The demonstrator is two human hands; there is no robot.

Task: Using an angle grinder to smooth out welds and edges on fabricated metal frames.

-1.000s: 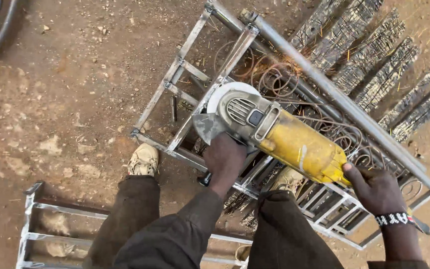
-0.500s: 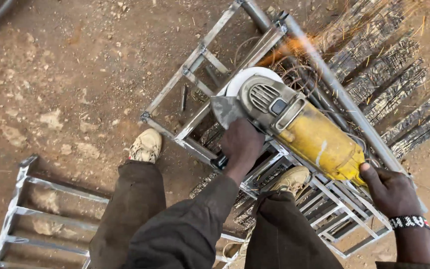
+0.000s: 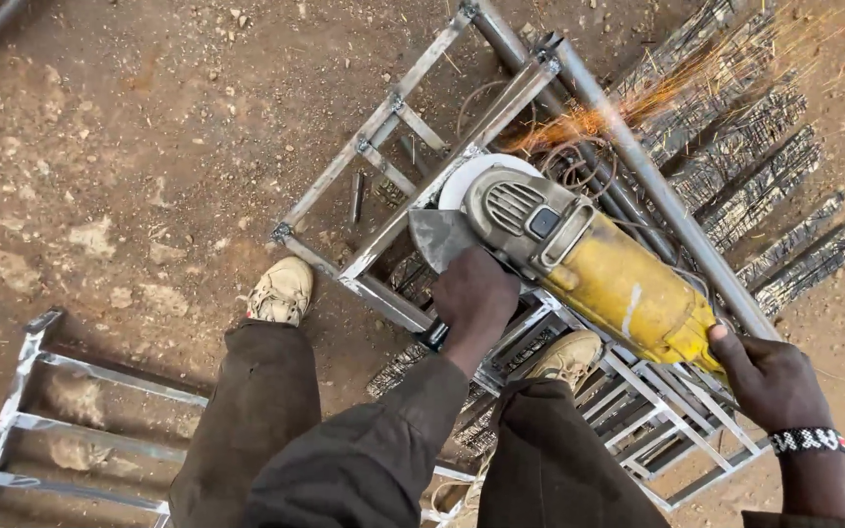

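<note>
Starting at the far left, a second metal frame is seen lying flat on the dirt ground, w/ a tan shoe planted just right of it. Next over, the welded metal frame is laid at an angle, its near corner just beside that shoe.

Left hand is closed tight around the side handle of the angle grinder, fingers fully curled, only a black stub of the handle poking out below the wrist. Grinder body is yellow w/ a grey head, and it's held diagonally between both hands, disc end up-left, tail end down-right. The disc is pressed against a frame bar, approx. just above the left hand. Sparks are being thrown up and to the right over a pile of rusty mesh strips.

Right hand is wrapped around the rear of the grinder, closed grip, a beaded wristband worn on that wrist. Other shoe is set on the frame, between the two arms.
</note>
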